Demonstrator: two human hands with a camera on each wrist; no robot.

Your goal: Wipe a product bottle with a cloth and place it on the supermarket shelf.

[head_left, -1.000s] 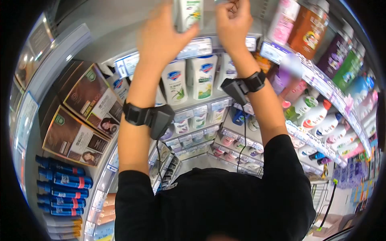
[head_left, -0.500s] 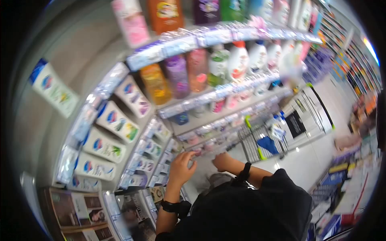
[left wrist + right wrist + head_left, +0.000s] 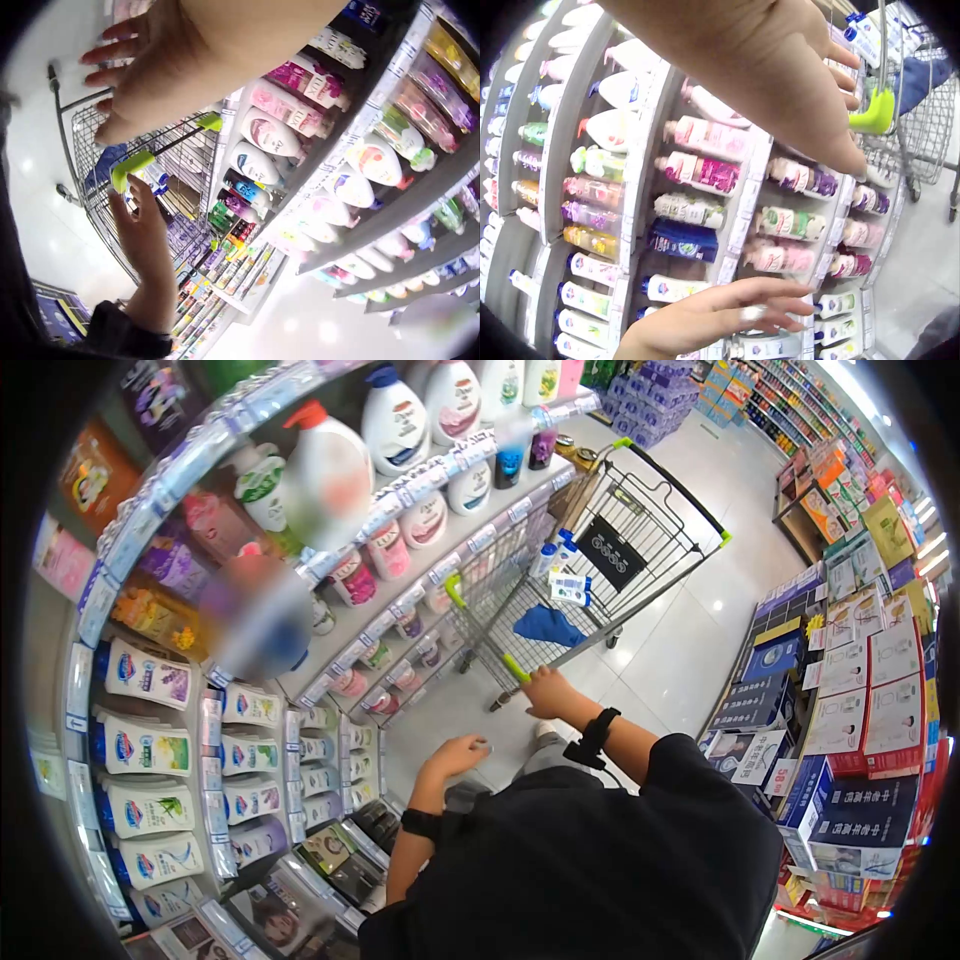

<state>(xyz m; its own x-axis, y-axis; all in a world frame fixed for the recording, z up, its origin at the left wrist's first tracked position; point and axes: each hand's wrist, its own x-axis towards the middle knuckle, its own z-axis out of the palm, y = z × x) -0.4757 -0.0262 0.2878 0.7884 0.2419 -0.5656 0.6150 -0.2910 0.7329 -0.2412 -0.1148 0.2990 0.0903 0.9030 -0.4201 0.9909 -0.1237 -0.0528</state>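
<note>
My right hand reaches the near green corner of a shopping cart. In the left wrist view that right hand has its fingertips right at the green corner, with a gap between thumb and fingers. My left hand hangs in the air beside the shelves, holding nothing, its fingers loosely extended in the right wrist view. Inside the wire cart lie white bottles with blue caps and a crumpled blue cloth-like thing.
Shelves of blue-capped white bottles stand at the left, and pump bottles line the shelves ahead. Stacked boxes form a display at the right. Pale tiled floor runs between.
Both hands have come down from the upper shelf, where a white bottle was left standing. The view has turned right towards the cart, and the right hand has reached its green corner.
</note>
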